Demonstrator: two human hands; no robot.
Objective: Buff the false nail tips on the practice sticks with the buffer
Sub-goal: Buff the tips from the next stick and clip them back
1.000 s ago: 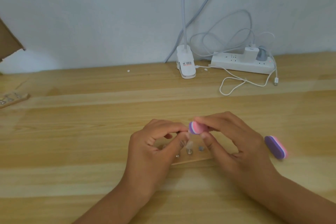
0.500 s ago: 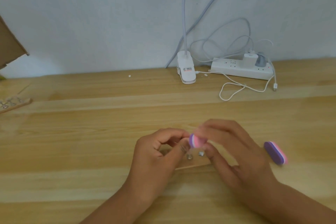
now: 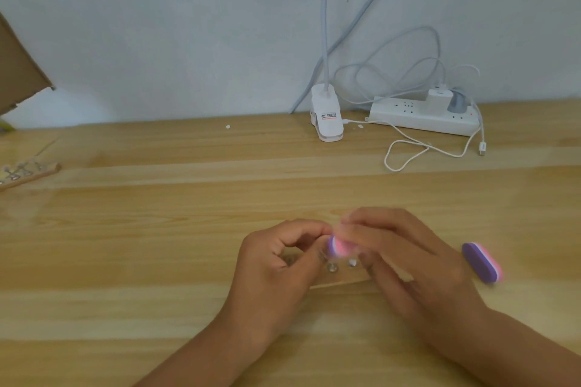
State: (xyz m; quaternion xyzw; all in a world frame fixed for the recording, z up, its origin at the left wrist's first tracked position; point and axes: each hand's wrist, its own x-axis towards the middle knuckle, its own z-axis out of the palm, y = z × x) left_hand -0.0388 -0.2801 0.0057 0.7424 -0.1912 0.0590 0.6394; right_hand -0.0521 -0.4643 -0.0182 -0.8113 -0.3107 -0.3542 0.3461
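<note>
Far left on the tabletop (image 3: 157, 261) lies a wooden strip (image 3: 25, 172) with small nail tips on it, well away from your hands. No dishes or boxes here hold anything; the strips are the only carriers.

Now your left hand (image 3: 276, 270): thumb and forefinger pinched shut, and it looks like they are steadying a practice stick on the wooden holder (image 3: 339, 280) beneath, though blur hides just what sits in that grip. Two small studs show on the holder between your hands.

Right against those fingertips is the buffer (image 3: 338, 247), pink and purple, clamped in your right hand (image 3: 405, 264) between thumb and fingers.

I'd judge that block light and spongy, so hold it by its long sides, close to the working end, and let the flat face do the rubbing. The tips should be thin, stiff and slick, easy to pop loose; pinch the stick low, near the tip.

Just right of your right hand lies a spare buffer (image 3: 481, 262), flat on the wood.
</note>
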